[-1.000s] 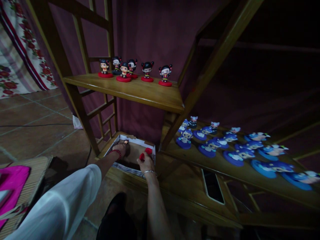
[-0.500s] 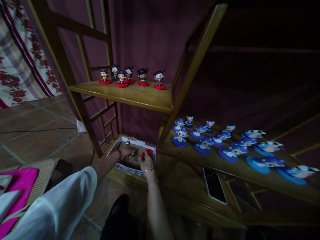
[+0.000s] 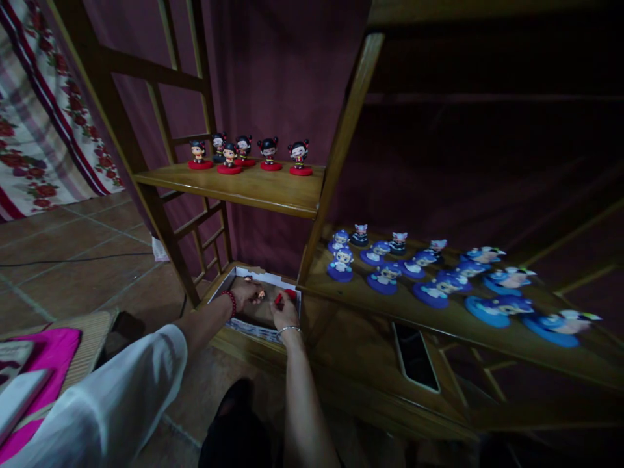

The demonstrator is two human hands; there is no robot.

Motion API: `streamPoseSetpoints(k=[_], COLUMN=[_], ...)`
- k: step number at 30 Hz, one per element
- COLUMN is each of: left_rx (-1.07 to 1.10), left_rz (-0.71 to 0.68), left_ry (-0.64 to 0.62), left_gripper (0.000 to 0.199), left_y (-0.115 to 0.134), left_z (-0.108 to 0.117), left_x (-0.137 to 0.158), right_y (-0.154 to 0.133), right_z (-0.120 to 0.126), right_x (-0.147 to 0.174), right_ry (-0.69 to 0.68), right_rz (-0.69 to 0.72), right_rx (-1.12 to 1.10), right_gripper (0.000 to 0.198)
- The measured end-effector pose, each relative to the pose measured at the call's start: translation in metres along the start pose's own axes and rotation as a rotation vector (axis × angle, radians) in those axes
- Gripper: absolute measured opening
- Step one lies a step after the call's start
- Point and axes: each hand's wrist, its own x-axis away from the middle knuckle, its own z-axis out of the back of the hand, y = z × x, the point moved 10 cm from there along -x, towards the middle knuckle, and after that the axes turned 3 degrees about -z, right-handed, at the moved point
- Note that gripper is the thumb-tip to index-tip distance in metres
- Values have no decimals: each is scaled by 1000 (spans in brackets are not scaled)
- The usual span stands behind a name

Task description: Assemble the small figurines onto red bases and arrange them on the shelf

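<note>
Landmark: box (image 3: 244,272) on the low shelf. Since 1 s ago the left hand (image 3: 247,292) went from the box's left rim further inside, fingers curled round a small figure (image 3: 261,295), so prob. a grab just made. Right hand (image 3: 284,316), at the box's right end, pinches a red base (image 3: 279,298), same as before. Up-left of the box: 6 red figures (image 3: 269,151) on the upper shelf. Right of the box: blue figures (image 3: 340,262), approx. 14, far ones too blurred to count surely.
</note>
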Motion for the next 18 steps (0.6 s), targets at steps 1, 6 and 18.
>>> streamPoseSetpoints(k=[1,6,18], left_rx=[11,57,59], left_rz=[-2,1,-105], left_ry=[0,-12,-41], left_gripper=[10,8,12], left_y=[1,8,45], left_z=[0,2,8], left_x=[1,15,54], right_y=[0,3,10], right_z=[0,-2,-4], right_x=[0,0,15], right_ry=[0,-6,-9], right_rz=[-1,5,-60], right_rx=[2,-93,-550], right_gripper=[45,46,47])
